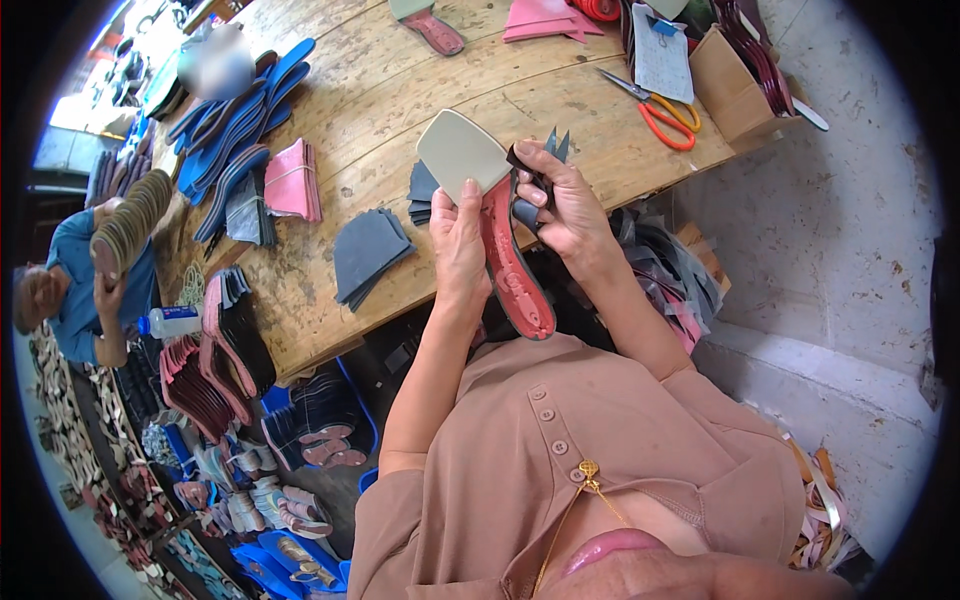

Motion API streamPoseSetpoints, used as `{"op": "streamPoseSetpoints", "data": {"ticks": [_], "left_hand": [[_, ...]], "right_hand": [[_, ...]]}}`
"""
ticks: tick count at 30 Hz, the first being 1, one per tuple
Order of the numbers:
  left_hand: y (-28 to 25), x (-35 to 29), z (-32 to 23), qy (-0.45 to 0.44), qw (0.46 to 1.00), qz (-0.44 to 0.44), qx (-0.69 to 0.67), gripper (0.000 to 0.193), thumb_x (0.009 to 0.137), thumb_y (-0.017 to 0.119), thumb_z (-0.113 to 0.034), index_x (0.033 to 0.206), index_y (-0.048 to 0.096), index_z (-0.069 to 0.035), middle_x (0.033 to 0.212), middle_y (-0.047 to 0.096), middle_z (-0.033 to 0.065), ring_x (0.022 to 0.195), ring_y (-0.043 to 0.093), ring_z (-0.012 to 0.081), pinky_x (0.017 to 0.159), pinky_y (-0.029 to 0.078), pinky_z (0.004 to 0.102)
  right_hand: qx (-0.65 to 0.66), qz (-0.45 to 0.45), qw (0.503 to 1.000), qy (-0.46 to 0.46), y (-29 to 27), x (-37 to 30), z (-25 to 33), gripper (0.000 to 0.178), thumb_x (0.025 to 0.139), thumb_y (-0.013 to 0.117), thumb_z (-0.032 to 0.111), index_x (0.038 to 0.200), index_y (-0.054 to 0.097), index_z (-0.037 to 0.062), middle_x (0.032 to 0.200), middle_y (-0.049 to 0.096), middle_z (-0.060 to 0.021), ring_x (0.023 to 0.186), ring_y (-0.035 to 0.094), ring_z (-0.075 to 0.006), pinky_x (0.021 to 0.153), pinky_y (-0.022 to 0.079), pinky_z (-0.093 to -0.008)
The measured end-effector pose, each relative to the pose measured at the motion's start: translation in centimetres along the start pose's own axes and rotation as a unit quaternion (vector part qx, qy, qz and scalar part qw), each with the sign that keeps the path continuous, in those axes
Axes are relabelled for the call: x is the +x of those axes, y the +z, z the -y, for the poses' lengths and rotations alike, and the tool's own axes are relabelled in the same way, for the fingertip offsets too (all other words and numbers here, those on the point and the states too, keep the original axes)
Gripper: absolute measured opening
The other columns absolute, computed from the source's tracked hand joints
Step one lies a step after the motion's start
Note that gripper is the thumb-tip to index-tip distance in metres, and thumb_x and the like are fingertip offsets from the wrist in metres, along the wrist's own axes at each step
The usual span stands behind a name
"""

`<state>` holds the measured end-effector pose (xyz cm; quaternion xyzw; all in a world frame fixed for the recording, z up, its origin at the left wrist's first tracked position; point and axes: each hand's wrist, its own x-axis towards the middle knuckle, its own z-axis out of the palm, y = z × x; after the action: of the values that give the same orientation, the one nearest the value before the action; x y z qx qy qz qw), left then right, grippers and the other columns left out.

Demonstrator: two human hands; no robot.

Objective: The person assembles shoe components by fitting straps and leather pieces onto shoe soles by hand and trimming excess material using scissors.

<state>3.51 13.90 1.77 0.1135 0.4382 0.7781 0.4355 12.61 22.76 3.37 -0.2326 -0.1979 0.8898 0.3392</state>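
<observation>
My left hand [460, 240] is closed on a shoe insole, thumb across its middle. The insole has a broad cream front [462, 148] and a narrow red rear part [515, 275] with a dark edge, which points toward my chest. My right hand [568, 205] is closed around small scissors [562, 146] with dark handles, blades pointing up and away. Between that hand's thumb and finger, a dark strip [516, 160] sits against the insole's edge. Dark grey cut pieces [420, 190] lie partly hidden behind my left hand, with a larger stack [370, 255] to the left.
On the wooden table [350, 110] are blue insoles [235, 125], pink pieces [292, 180], another insole [432, 28], orange-handled scissors [668, 120] and a cardboard box [735, 80]. A person in blue [80, 290] holds stacked soles at left. A white wall [830, 220] stands right.
</observation>
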Motion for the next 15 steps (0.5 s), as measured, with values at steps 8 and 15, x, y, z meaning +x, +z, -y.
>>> {"op": "streamPoseSetpoints", "data": {"ticks": [8, 15], "left_hand": [[-0.2, -0.2, 0.4, 0.066, 0.995, -0.001, 0.071, 0.019, 0.098, 0.054, -0.017, 0.112, 0.049, -0.005, 0.097, 0.062, 0.0045, 0.081, 0.060, 0.0086, 0.070, 0.052, 0.0224], [2.3, -0.2, 0.2, 0.117, 0.991, 0.018, 0.055, 0.012, 0.097, 0.057, -0.017, 0.101, 0.051, -0.006, 0.097, 0.059, 0.0008, 0.086, 0.055, 0.0056, 0.076, 0.046, 0.0217]], "right_hand": [[-0.061, -0.059, 0.996, 0.006, 0.7, -1.6, 0.8, 0.015, 0.083, 0.073, 0.013, 0.089, 0.062, 0.0066, 0.067, 0.053, 0.0023, 0.048, 0.046, -0.0034, 0.037, 0.030, -0.0174], [-0.377, -0.074, 0.828, -0.408, -0.2, -0.8, -0.2, 0.016, 0.091, 0.065, 0.016, 0.084, 0.060, 0.0026, 0.074, 0.054, 0.0020, 0.054, 0.046, -0.0025, 0.043, 0.036, -0.0178]]}}
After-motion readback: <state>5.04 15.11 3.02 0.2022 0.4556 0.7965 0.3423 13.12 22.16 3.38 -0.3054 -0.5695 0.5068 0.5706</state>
